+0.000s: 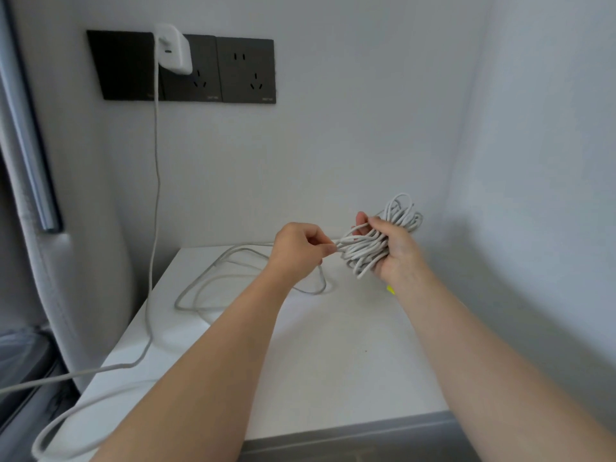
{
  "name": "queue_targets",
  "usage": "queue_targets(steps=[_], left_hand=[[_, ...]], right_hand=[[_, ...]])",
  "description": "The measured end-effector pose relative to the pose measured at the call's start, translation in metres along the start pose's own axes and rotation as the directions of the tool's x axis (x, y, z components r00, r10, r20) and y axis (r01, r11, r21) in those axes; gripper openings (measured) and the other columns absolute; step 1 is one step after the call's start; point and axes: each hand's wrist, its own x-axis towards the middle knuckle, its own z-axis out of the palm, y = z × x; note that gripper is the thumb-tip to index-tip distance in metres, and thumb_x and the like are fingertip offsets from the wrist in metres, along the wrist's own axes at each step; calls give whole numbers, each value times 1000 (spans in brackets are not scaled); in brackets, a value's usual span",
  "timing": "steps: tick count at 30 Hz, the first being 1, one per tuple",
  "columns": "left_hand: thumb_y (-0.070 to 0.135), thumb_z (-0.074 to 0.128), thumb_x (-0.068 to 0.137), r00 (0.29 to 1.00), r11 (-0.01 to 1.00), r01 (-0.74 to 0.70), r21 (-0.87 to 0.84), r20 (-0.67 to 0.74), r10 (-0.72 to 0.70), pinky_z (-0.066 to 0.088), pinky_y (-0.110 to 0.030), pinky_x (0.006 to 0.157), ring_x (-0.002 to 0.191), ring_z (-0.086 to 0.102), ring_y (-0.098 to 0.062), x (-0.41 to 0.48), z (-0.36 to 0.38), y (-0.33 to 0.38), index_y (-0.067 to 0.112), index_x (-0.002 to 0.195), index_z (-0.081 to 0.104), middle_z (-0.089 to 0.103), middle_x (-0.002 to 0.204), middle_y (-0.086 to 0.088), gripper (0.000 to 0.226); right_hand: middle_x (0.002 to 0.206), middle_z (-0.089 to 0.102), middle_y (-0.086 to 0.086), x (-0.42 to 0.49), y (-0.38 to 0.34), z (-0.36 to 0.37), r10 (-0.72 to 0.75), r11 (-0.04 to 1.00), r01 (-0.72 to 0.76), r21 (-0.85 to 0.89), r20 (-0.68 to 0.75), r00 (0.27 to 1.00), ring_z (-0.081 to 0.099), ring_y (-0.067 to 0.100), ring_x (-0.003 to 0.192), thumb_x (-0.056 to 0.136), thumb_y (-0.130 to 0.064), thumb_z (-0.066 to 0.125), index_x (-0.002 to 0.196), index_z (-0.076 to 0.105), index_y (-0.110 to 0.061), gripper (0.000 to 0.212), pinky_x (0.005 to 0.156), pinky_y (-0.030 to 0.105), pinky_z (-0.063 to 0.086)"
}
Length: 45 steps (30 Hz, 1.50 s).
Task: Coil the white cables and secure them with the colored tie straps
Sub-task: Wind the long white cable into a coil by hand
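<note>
My right hand (398, 253) grips a thick coil of white cable (370, 248) held above the back of the white table (333, 361). My left hand (298, 250) pinches a strand of the same cable just left of the coil. Loose loops of the white cable (213, 281) lie on the table behind my left arm. A small piece of a yellow tie strap (390, 290) peeks out under my right wrist; the remainder is hidden.
A second white cable (156, 195) hangs from a white charger (173, 50) plugged into dark wall sockets (245, 70) and trails off the table's left edge. Walls close the back and right. A grey upholstered edge (50, 261) stands at left.
</note>
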Motion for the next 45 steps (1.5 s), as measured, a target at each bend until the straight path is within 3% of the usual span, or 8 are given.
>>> queue_targets(steps=[3, 5, 10, 15, 21, 32, 40, 45], left_hand=[[10, 71, 78, 999, 1000, -19, -14, 30, 19, 36, -15, 51, 53, 47, -10, -2, -1, 2, 11, 66, 65, 52, 54, 1, 14], [11, 72, 78, 998, 999, -31, -19, 49, 31, 35, -14, 50, 54, 46, -10, -2, -2, 3, 8, 69, 67, 52, 54, 2, 10], [11, 74, 77, 991, 1000, -19, 21, 133, 16, 33, -7, 43, 37, 44, 2, -3, -5, 3, 4, 77, 72, 53, 45, 10, 7], [10, 73, 77, 981, 999, -23, 32, 192, 16, 38, -15, 49, 41, 45, 2, -2, -5, 3, 12, 69, 69, 55, 53, 3, 10], [8, 69, 81, 964, 1000, -31, 5, 263, 28, 43, -21, 54, 55, 51, -8, -2, -9, 3, 16, 70, 66, 59, 63, -2, 14], [13, 69, 81, 963, 995, -16, 94, 271, -10, 42, -18, 50, 43, 50, 1, -1, -13, 0, 17, 68, 63, 58, 58, 3, 15], [10, 69, 82, 942, 992, -32, 125, 334, -11, 36, -11, 41, 36, 47, 2, -6, -13, 3, 12, 68, 62, 54, 51, 5, 16], [12, 69, 81, 950, 989, -30, 147, 311, -18, 37, -12, 43, 37, 47, 2, -4, -14, 1, 13, 66, 62, 54, 51, 5, 17]], right_hand=[[60, 69, 3, -4, 0, 1, 6, 1000, -6, 20, 6, 1000, 67, 14, 61, 92, -5, 51, 81, 55, -8, 12, 62, 24, 56], [58, 68, 1, -6, 0, 3, 2, 1000, -2, -1, 23, 1000, 66, 12, 52, 92, -6, 50, 81, 57, -7, 13, 65, 24, 55], [55, 64, -1, -7, -1, 3, -29, 995, 37, -90, 96, 995, 61, 10, 50, 93, -14, 51, 74, 57, -9, 20, 65, 26, 52], [55, 63, 0, -9, 2, 4, 18, 993, -7, -115, 94, 995, 62, 11, 49, 89, -17, 59, 69, 58, -10, 21, 58, 26, 57], [45, 44, -3, -7, 3, 5, -13, 992, 28, -125, 118, 993, 46, 9, 40, 90, -13, 56, 60, 49, -14, 31, 61, 27, 52], [36, 31, -8, -3, 1, 4, -14, 994, 18, -112, 37, 999, 32, 8, 31, 91, -16, 53, 57, 38, -20, 37, 54, 23, 39], [36, 33, -7, -7, 1, 2, -5, 979, 23, -200, 90, 996, 32, 8, 32, 90, -21, 54, 57, 40, -20, 36, 50, 23, 38], [44, 47, -5, -8, 1, 3, -33, 990, 53, -128, 153, 988, 47, 7, 39, 91, -18, 55, 67, 50, -17, 25, 51, 20, 48]])
